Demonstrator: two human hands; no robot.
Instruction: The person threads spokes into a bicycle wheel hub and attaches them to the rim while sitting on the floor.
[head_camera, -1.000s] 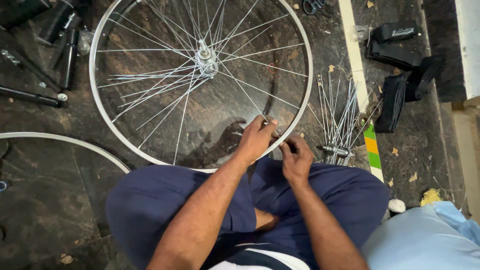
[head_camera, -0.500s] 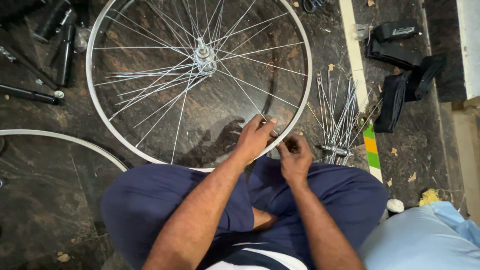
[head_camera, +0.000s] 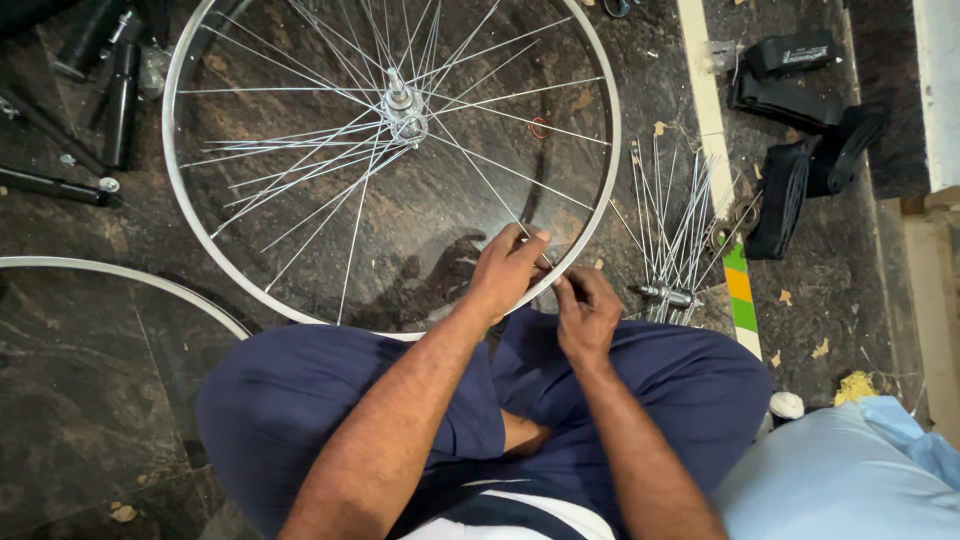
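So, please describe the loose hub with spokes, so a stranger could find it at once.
Start at the big silver wheel on the dark floor. Just past its right rim, beside the right hand, lies a small hub with bare spokes fanning upward. Unlike the wheel, it has no rim.

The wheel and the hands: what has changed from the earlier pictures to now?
Little visibly changed. The left hand and right hand stay at the near rim of the bicycle wheel, fingers working at one spot. The loose spokes and rubber tubes lie as before.

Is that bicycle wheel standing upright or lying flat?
Lying flat: the wheel's rim rests on the dark floor, hub pointing up, both hands at its near edge.
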